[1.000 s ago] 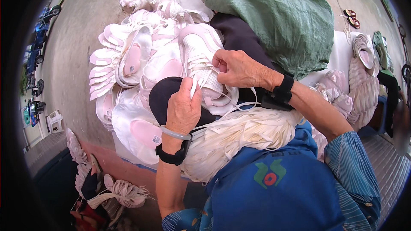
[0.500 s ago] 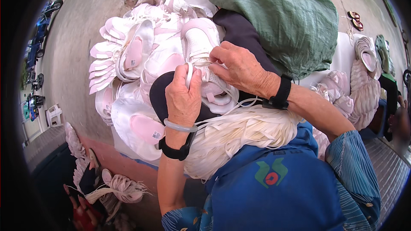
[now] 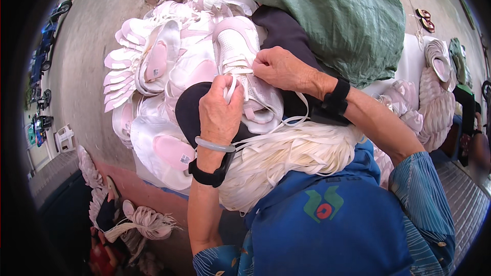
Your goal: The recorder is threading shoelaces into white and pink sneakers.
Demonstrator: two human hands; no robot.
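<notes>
A white and pale pink shoe upper (image 3: 236, 40) lies before me, its laces partly threaded through the eyelets. At its left edge my left hand (image 3: 221, 110) is closed, a white shoelace (image 3: 231, 90) looped up from between thumb and fingers. Across from it my right hand (image 3: 282, 69) pinches the lace at the upper's right side, and a short length runs between the two hands. From below my right hand a loose lace curves down toward a thick bundle of cream laces (image 3: 302, 151) on my lap. Black fabric (image 3: 192, 112) lies under the upper.
Many similar shoe uppers (image 3: 161, 53) are piled to the left and behind. A green woven sack (image 3: 332, 20) bulges at the far right. More stacked uppers (image 3: 434, 102) lie further right. At lower left, another person's arm (image 3: 102, 245) shows near more uppers and laces.
My right hand has closed its fingers and moved slightly up, drawing the lace across the upper. My left hand keeps its lace nearly in place. The upper has shifted slightly left.
</notes>
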